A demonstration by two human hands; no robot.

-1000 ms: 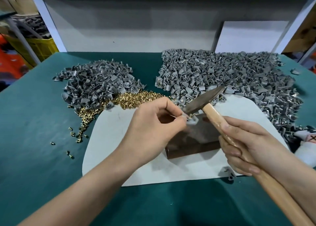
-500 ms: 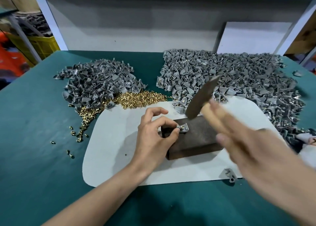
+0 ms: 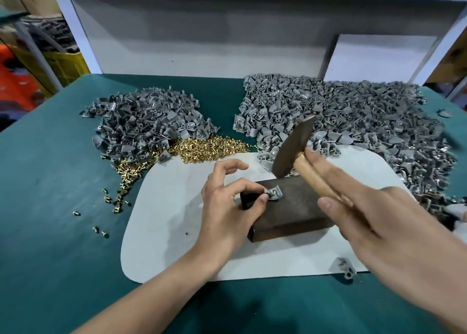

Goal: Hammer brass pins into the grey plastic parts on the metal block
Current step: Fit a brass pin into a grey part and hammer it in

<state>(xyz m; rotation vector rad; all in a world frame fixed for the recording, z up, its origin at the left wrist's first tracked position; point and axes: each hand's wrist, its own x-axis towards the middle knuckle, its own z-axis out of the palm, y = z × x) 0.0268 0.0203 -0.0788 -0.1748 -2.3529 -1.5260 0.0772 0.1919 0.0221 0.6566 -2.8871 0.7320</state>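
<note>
A dark metal block [image 3: 295, 207] sits on a pale mat [image 3: 177, 220] in the middle of the green table. On the block's near-left top lies one grey plastic part [image 3: 274, 193] with a brass pin in it. My left hand [image 3: 227, 207] pinches that part at its left end with thumb and forefinger. My right hand [image 3: 366, 222] holds the wooden handle of a hammer [image 3: 293, 146], whose dark head hangs raised above the block's far edge. The index finger of that hand lies along the handle.
A heap of grey parts [image 3: 149, 128] lies at the back left, a larger heap [image 3: 353, 121] at the back right. Loose brass pins [image 3: 202, 149] spread between them and trail left. One grey part [image 3: 343, 268] lies at the mat's near-right edge. A white wall closes the back.
My left hand set the part down on the block and now holds it there. The hammer swung up from the part and stays raised over the block.
</note>
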